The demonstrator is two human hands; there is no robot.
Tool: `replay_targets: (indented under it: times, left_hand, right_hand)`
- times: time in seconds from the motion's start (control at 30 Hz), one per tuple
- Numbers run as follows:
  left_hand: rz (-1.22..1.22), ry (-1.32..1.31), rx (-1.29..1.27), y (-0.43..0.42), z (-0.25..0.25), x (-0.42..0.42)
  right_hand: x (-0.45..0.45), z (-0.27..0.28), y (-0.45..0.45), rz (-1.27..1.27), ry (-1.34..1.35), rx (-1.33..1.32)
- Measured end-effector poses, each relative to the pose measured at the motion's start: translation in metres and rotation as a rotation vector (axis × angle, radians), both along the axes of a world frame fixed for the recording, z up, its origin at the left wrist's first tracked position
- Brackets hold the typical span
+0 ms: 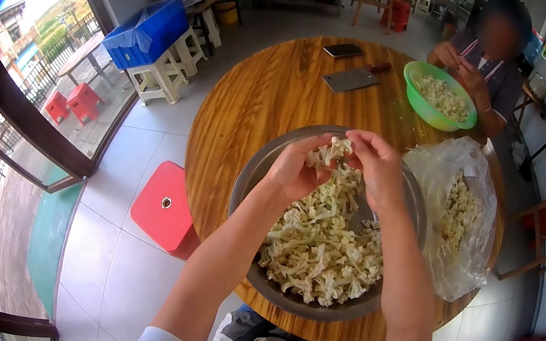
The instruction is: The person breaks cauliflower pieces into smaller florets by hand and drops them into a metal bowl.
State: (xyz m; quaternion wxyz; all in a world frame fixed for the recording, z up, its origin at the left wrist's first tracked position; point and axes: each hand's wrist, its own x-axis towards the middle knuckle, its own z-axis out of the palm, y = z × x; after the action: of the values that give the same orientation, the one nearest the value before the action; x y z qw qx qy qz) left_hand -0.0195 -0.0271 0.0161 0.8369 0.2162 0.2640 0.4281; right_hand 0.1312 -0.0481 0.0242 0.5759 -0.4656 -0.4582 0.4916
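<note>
Over the far part of a wide metal basin (243, 198), my left hand (298, 167) and my right hand (378, 168) are raised close together. Between them is a pale cauliflower piece (329, 152), gripped by the fingers of both. Below, the basin holds a heap of cut cauliflower florets (325, 249), with some bare metal showing at its right side. To the right of the basin lies a clear plastic bag (435, 195) with more cauliflower inside.
The round wooden table (232, 115) carries a cleaver (350, 80), a phone (342, 50) and a green bowl (413, 107) of florets. Behind that bowl a co-worker (496, 70) has both hands raised. A red stool (165, 204) stands left of the table, and a blue crate (145, 31) farther back.
</note>
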Motion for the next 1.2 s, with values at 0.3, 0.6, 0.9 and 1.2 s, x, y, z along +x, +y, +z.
replay_targets:
  times: [0.3, 0.6, 0.9, 1.2]
  left_hand:
    - [-0.049, 0.041, 0.058, -0.006, 0.007, 0.004]
    - [0.062, 0.035, 0.1, -0.002, -0.001, 0.002]
    - [0.456, 0.037, 0.09, 0.002, 0.002, -0.002]
    - [0.513, 0.054, 0.132, 0.005, -0.002, -0.005]
  right_hand:
    - [0.004, -0.008, 0.004, 0.035, 0.343, -0.075]
    - [-0.001, -0.009, 0.004, -0.065, 0.292, -0.055]
    - [-0.001, 0.003, 0.0, -0.144, -0.027, -0.014]
    - [-0.016, 0.103, -0.142, 0.148, 0.466, 0.787]
